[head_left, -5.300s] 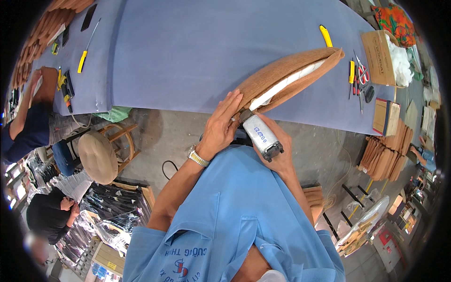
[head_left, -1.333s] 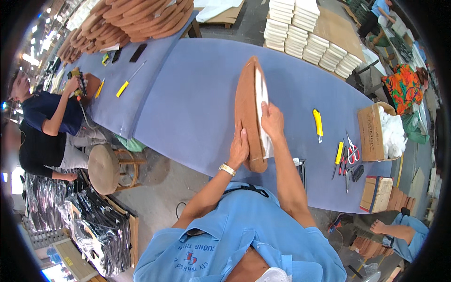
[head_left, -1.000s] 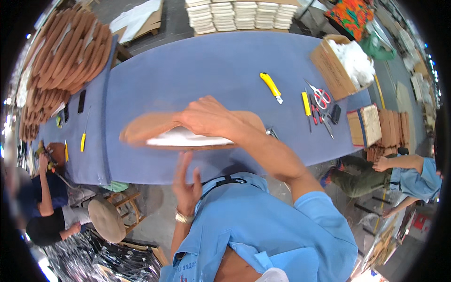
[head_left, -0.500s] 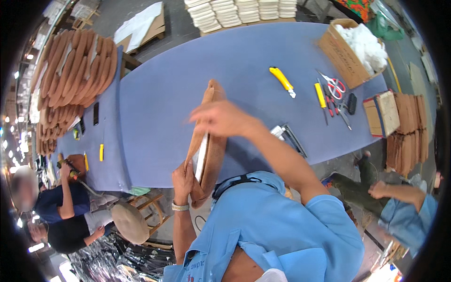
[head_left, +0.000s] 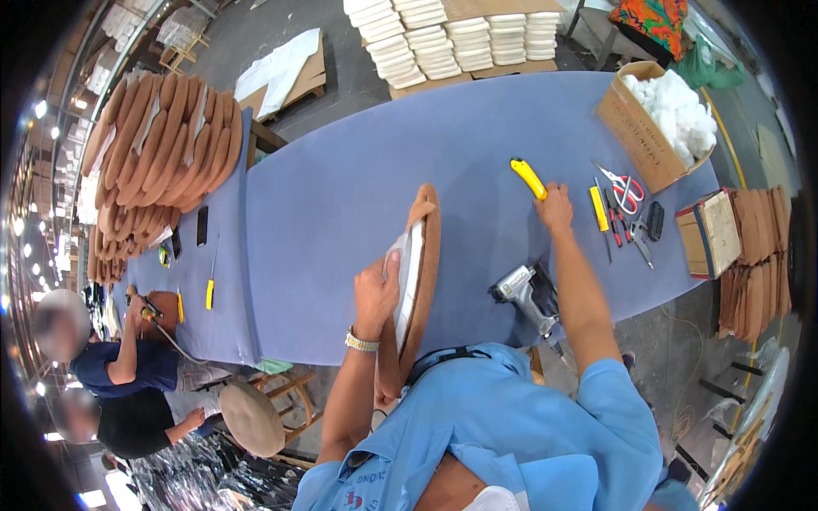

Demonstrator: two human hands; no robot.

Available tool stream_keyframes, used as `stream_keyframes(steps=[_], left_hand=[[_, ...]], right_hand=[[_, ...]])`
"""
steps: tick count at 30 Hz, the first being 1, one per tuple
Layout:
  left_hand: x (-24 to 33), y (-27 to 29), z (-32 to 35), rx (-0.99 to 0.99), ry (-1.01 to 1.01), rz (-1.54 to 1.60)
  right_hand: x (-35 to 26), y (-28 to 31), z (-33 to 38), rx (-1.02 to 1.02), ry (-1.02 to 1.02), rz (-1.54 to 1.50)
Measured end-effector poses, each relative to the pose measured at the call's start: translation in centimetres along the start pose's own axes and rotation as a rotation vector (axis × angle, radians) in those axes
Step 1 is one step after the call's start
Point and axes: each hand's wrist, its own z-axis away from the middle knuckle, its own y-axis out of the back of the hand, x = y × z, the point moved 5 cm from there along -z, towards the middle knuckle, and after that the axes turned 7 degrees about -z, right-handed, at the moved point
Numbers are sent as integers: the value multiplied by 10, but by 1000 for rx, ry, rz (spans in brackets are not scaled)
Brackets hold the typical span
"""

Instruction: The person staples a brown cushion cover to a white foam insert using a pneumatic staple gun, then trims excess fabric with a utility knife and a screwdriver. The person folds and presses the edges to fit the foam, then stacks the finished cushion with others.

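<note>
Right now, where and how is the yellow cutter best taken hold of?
The yellow cutter is probably best pinched across the middle of its long, slim body, from above and the person's right. It lies flat and slanted, with that stretch uncovered and the right hand at its near end; that end is hidden, so any blade there cannot be seen.

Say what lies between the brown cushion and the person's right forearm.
In the head view, a silver and black pistol-grip power tool lies on the blue table, between the brown cushion and the right forearm.
</note>
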Motion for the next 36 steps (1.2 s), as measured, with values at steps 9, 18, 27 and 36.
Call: stream_keyframes(steps=[9,18,27,36], left_hand=[[-15,-26,-9,241,212,494],[-40,-38,-27,479,479,775],[4,-57,-31,623,475,877],[-26,-20,-44,326,227,503]], right_hand=[[-2,0,23,-433,-252,-641],[-139,24,109,-605,122,-1464],[-213,31,106,-432,322,-1394],[-263,-20,127,-202,484,-1665]])
